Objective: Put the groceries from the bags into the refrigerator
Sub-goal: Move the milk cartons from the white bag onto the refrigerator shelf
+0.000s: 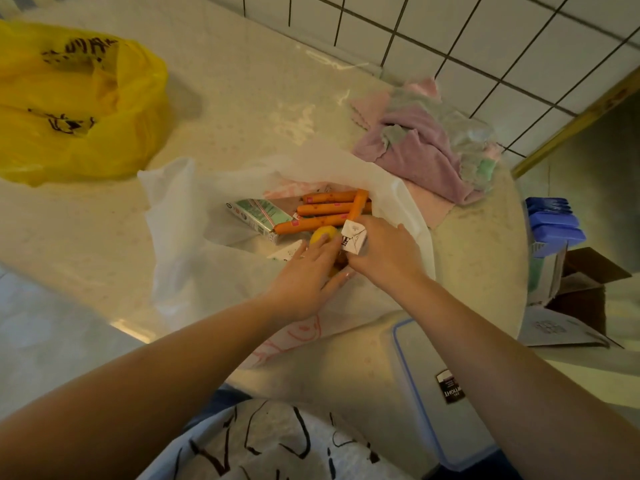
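Note:
A white plastic bag lies open on the counter. Inside it are several orange sausages, a green carton and a yellow lemon. My left hand reaches into the bag with its fingers resting on the lemon. My right hand grips a small white carton beside the lemon. A yellow plastic bag sits closed at the far left. The refrigerator is out of view.
A pile of purple, pink and green cloths lies behind the white bag by the tiled wall. A clear lidded container sits near me. Blue items and a cardboard box stand beyond the counter's right edge.

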`<state>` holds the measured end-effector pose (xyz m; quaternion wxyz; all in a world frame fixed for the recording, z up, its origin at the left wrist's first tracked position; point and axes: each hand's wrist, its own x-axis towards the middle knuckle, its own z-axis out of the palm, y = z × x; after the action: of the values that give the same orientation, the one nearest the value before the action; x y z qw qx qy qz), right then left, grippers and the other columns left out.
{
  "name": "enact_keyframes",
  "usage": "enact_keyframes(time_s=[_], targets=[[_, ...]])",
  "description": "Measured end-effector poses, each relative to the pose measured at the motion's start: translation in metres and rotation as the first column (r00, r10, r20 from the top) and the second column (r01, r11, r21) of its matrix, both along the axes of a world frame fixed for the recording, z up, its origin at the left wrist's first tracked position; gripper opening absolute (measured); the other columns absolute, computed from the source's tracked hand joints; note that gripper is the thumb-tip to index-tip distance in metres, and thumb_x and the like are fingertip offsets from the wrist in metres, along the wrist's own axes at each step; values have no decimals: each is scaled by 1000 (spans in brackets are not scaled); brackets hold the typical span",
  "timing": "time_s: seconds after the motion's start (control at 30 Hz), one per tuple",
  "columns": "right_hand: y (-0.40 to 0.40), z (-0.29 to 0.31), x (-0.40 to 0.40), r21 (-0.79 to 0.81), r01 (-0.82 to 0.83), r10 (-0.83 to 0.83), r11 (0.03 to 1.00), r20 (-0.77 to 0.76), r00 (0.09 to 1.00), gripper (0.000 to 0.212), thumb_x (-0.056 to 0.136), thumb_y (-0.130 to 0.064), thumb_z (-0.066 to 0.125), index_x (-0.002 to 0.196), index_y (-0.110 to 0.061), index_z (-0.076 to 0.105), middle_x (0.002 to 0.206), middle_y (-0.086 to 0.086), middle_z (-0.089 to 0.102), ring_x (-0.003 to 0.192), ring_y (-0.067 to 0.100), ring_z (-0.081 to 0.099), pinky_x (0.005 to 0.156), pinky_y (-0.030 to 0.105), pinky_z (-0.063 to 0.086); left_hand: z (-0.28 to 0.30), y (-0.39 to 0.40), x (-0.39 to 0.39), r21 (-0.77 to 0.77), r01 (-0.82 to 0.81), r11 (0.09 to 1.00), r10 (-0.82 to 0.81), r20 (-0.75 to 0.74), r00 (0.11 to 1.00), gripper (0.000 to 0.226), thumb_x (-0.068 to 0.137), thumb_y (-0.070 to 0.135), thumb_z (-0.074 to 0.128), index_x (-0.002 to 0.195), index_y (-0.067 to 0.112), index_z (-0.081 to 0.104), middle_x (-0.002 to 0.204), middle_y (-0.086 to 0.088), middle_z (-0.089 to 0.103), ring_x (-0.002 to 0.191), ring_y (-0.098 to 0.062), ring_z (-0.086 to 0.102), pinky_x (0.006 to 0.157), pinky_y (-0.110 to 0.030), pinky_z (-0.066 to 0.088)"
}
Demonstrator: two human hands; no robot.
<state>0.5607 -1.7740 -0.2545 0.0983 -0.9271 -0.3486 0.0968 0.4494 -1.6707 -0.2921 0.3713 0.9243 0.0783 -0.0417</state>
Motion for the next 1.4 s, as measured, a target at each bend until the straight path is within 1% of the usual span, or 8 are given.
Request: enact_keyframes(time_s=[0.13,0.2,0.4,0.57,0.7,0.8,0.97,1.4], targets=[[-9,26,-6,270,-20,29,963,-29,999,52,78,-31,69,125,-25,48,118,-4,57,106,14,53,76,23,40,30,7,12,-756,-341,559,340,-166,926,36,98,43,37,127,26,52,123,0,60,108,-16,60,102,-43,43],[-9,37,-10,342,-147,140,928,45,989,56,76,-22,71,127,-22,49,121,-4,56,110,13,52,80,21,41,47,18,19,-852,-423,309,346,-314,884,32,98,43,39,109,23,61,108,-2,67,90,-14,67,90,-36,52],[10,51,-15,209,-625,490,752,456,743,54,75,-11,67,125,-10,46,128,13,56,121,22,44,104,31,32,77,65,17,-900,-429,70,272,-397,877,31,91,30,55,113,9,61,84,-7,68,66,-16,69,59,-26,58],[38,45,-20,157,-680,554,717,465,691,52,82,-14,64,129,-13,42,135,14,48,127,28,42,105,39,37,79,98,-2,-895,-430,121,338,-370,865,27,89,16,58,112,1,62,90,-11,70,73,-19,69,66,-28,59],[56,35,-16,192,-537,450,821,359,818,67,80,-30,67,136,-19,33,144,10,41,129,25,39,105,43,37,64,123,-21,-746,-429,510,505,-144,851,46,81,9,70,124,15,56,116,2,66,93,-13,68,79,-30,57],[66,21,-19,211,-414,328,886,346,879,74,71,-28,78,134,-15,43,138,10,49,124,22,44,113,28,15,49,132,-36,-629,-464,624,551,-67,832,61,75,12,76,128,20,46,117,9,59,98,-6,63,77,-26,56],[73,-23,-34,173,-293,264,941,169,949,80,72,-32,77,138,-18,34,137,7,47,127,24,44,105,40,38,24,125,-56,-586,-448,676,515,-60,855,61,74,20,78,120,26,39,118,11,54,107,-4,56,81,-21,53],[58,-79,-74,-11,-378,376,926,136,917,76,62,-35,82,128,-10,53,134,10,53,129,29,45,107,53,30,-8,118,-99,-539,-498,679,541,-90,836,62,74,18,78,119,30,37,105,30,45,95,19,45,69,-3,43]])
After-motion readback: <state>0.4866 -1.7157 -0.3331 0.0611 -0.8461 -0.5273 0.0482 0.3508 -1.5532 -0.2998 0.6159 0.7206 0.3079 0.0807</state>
